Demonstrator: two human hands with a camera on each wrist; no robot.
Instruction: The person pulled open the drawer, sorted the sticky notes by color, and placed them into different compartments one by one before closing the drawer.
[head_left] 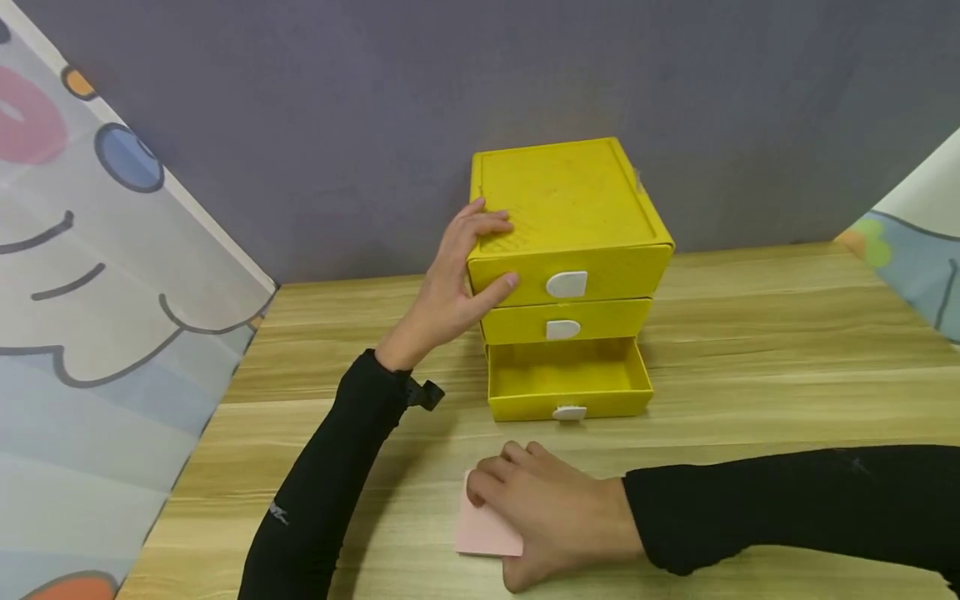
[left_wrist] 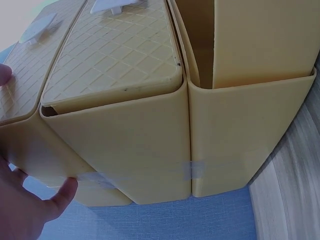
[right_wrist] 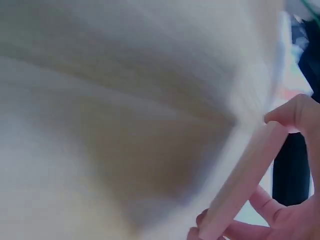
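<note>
In the head view a yellow three-drawer box [head_left: 570, 200] stands on the table, its bottom drawer [head_left: 570, 406] pulled out with a bare inside. My left hand [head_left: 450, 287] rests on the box's upper left corner, fingers over the top edge and thumb along the top drawer's front. The left wrist view shows a fingertip [left_wrist: 67, 192] at the box's side. In front of the box, my right hand [head_left: 551, 504] grips a pink sticky note pad [head_left: 483, 533] by its edges. Seen from the right wrist, the pad [right_wrist: 245, 177] is edge-on between thumb and fingers.
The box stands near a grey back wall [head_left: 360, 142]. Cartoon-printed panels [head_left: 97, 333] border the wood-grain table [head_left: 780, 367] at left and right. White tabs [head_left: 566, 284] are on the drawer fronts. Clear tape [left_wrist: 194, 170] shows on the box's side.
</note>
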